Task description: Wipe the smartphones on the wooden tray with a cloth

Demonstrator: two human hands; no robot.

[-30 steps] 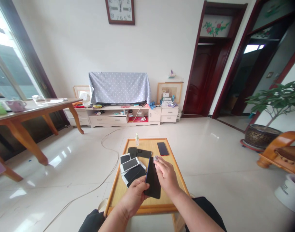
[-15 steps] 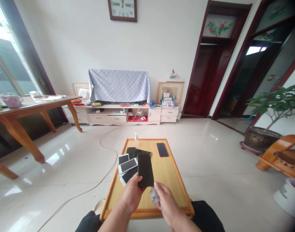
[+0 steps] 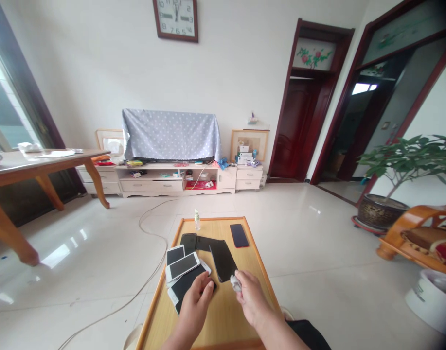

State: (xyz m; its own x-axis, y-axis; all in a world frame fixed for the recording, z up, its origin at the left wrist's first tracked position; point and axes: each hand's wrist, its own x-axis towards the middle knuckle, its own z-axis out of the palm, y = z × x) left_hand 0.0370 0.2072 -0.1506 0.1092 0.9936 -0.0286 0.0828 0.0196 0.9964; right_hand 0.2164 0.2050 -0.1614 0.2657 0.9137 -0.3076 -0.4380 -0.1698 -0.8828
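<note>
My left hand (image 3: pixel 198 297) hovers low over the left-hand phones, fingers slightly curled, the thumb a little apart from them; whether it touches a phone is hidden. Under and beside it are a dark-screened phone (image 3: pixel 188 286) with white ends and a white phone (image 3: pixel 184 266). My right hand (image 3: pixel 251 294) is closed on a crumpled grey cloth (image 3: pixel 236 283). Just beyond the cloth, a large black phone (image 3: pixel 223 261) lies slanted, its near corner close to my right fingertips; I cannot tell if they touch.
A smaller white phone (image 3: pixel 175 254), two black phones, one of them (image 3: pixel 188 243) at the left, and a dark blue phone (image 3: pixel 239 236) lie on the wooden table (image 3: pixel 257 311). A small clear bottle (image 3: pixel 197 221) stands at its far edge. A cable (image 3: pixel 150 282) runs over the floor.
My left hand has let go of the large black phone and moved down-left over the other phones. That phone now lies slanted farther forward. My right hand keeps the cloth. The view has shifted right.
</note>
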